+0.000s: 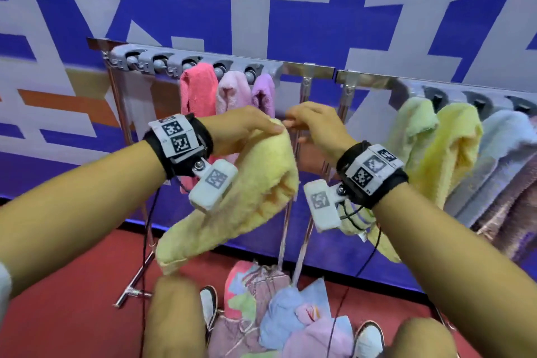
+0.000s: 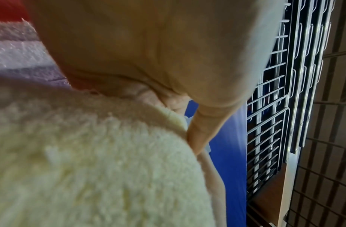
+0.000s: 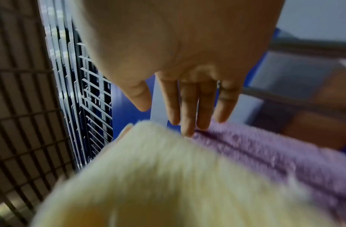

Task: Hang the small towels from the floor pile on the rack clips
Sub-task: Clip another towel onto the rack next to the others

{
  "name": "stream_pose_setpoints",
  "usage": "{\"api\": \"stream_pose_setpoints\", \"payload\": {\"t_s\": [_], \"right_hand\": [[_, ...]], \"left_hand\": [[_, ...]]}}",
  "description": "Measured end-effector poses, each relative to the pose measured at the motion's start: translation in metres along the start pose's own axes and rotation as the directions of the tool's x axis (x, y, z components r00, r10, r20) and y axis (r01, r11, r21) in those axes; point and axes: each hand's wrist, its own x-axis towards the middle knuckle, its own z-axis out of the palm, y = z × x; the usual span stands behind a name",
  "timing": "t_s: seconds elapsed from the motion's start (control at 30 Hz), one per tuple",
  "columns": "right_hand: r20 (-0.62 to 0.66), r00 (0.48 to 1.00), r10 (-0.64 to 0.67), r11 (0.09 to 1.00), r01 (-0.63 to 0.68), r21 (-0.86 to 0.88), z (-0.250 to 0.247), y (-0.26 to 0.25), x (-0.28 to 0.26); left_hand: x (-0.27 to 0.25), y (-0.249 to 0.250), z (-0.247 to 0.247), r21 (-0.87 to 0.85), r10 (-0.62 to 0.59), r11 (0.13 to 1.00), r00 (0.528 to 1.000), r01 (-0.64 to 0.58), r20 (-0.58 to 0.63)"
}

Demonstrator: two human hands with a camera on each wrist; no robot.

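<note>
My left hand (image 1: 271,128) pinches the top corner of a pale yellow towel (image 1: 255,189), which droops down to the left in front of the rack. In the left wrist view the fingers (image 2: 197,132) press on the towel's edge (image 2: 90,161). My right hand (image 1: 292,124) reaches toward that same corner. Its fingers (image 3: 187,110) are straight and hold nothing, just above the yellow towel (image 3: 158,176) and beside the hung purple towel (image 3: 275,153). The left rail's grey clips (image 1: 130,62) hold a red-pink (image 1: 197,87), a light pink (image 1: 232,93) and a purple towel (image 1: 263,93). The floor pile (image 1: 276,314) lies below.
Two clips at the left end of the left rail (image 1: 159,63) are bare. The right rail (image 1: 377,80) carries green (image 1: 412,125), yellow (image 1: 453,151), blue (image 1: 499,148) and mauve towels. Chrome rack legs (image 1: 136,279), my shoes (image 1: 209,299) and cables surround the pile on the red floor.
</note>
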Motion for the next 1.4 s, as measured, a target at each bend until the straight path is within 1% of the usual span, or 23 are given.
{"api": "stream_pose_setpoints", "payload": {"t_s": [0.03,0.07,0.1,0.13,0.23,0.33,0.4,0.47,0.53,0.63,0.7,0.8,0.87,0.93,1.0,1.1,1.17,1.27,1.33,1.4], "right_hand": [[0.116,0.99,0.083,0.987,-0.098,0.126,0.01,0.0,-0.003],[0.204,0.968,0.146,0.958,-0.19,0.214,0.017,0.001,-0.004],[0.259,0.95,0.175,0.94,-0.239,0.244,0.023,0.003,-0.005],[0.298,0.939,0.172,0.934,-0.252,0.253,0.026,0.004,-0.007],[0.414,0.904,0.104,0.931,-0.235,0.28,0.031,0.003,-0.013],[0.49,0.87,0.054,0.952,-0.192,0.237,0.03,0.006,-0.014],[0.452,0.891,0.033,0.976,-0.125,0.175,0.027,0.009,-0.013],[0.391,0.92,0.001,0.986,-0.066,0.154,0.023,0.01,-0.012],[0.386,0.922,-0.026,0.983,-0.046,0.176,0.017,0.011,-0.012],[0.404,0.915,-0.021,0.976,-0.069,0.206,0.01,0.01,-0.009],[0.407,0.913,-0.01,0.966,-0.097,0.24,0.01,0.008,-0.008],[0.364,0.931,0.003,0.932,-0.134,0.336,0.011,0.007,-0.005],[0.347,0.937,0.035,0.918,-0.167,0.359,0.015,0.007,-0.001],[0.355,0.934,0.053,0.924,-0.18,0.337,0.021,0.006,0.002],[0.394,0.917,0.061,0.942,-0.183,0.28,0.034,0.004,0.008],[0.474,0.879,0.056,0.951,-0.192,0.242,0.059,-0.004,0.017],[0.477,0.878,0.038,0.958,-0.167,0.232,0.075,-0.01,0.026],[0.476,0.88,-0.009,0.969,-0.111,0.222,0.092,-0.018,0.04],[0.476,0.879,-0.029,0.976,-0.077,0.203,0.104,-0.025,0.051],[0.468,0.883,-0.03,0.978,-0.07,0.194,0.118,-0.032,0.062]], "left_hand": [[0.0,0.002,0.001,-0.005,0.0,1.0,1.0,0.0,-0.001],[-0.002,0.003,0.0,-0.023,0.005,1.0,1.0,-0.005,-0.003],[-0.002,0.003,-0.003,-0.046,0.001,0.999,1.0,-0.002,-0.006],[-0.003,0.002,-0.007,-0.058,-0.008,0.998,1.0,0.008,-0.003],[-0.007,-0.003,-0.017,-0.067,-0.005,0.998,1.0,0.004,-0.011],[-0.01,-0.01,-0.022,-0.062,-0.004,0.998,1.0,0.003,-0.022],[-0.011,-0.012,-0.022,-0.058,0.007,0.998,1.0,-0.007,-0.003],[-0.01,-0.015,-0.021,-0.061,0.034,0.998,0.999,-0.034,0.002],[-0.009,-0.019,-0.023,-0.077,0.046,0.996,0.999,-0.046,-0.012],[-0.008,-0.022,-0.023,-0.082,0.031,0.996,0.999,-0.032,-0.019],[-0.009,-0.024,-0.025,-0.084,0.009,0.996,1.0,-0.009,0.0],[-0.012,-0.028,-0.035,-0.052,-0.024,0.998,1.0,0.024,0.004],[-0.019,-0.026,-0.042,-0.071,-0.019,0.997,1.0,0.02,0.005],[-0.022,-0.026,-0.05,-0.126,0.013,0.992,0.999,-0.017,-0.032],[-0.026,-0.026,-0.056,-0.162,0.041,0.985,0.997,-0.052,-0.073],[-0.029,-0.027,-0.064,-0.159,0.066,0.984,0.996,-0.075,-0.062],[-0.034,-0.023,-0.072,-0.159,0.089,0.982,0.993,-0.101,-0.081],[-0.039,-0.021,-0.094,-0.16,0.114,0.976,0.975,-0.146,-0.192],[-0.043,-0.019,-0.108,-0.126,0.117,0.98,0.962,-0.151,-0.247],[-0.046,-0.015,-0.124,-0.12,0.096,0.984,0.954,-0.135,-0.285]]}}
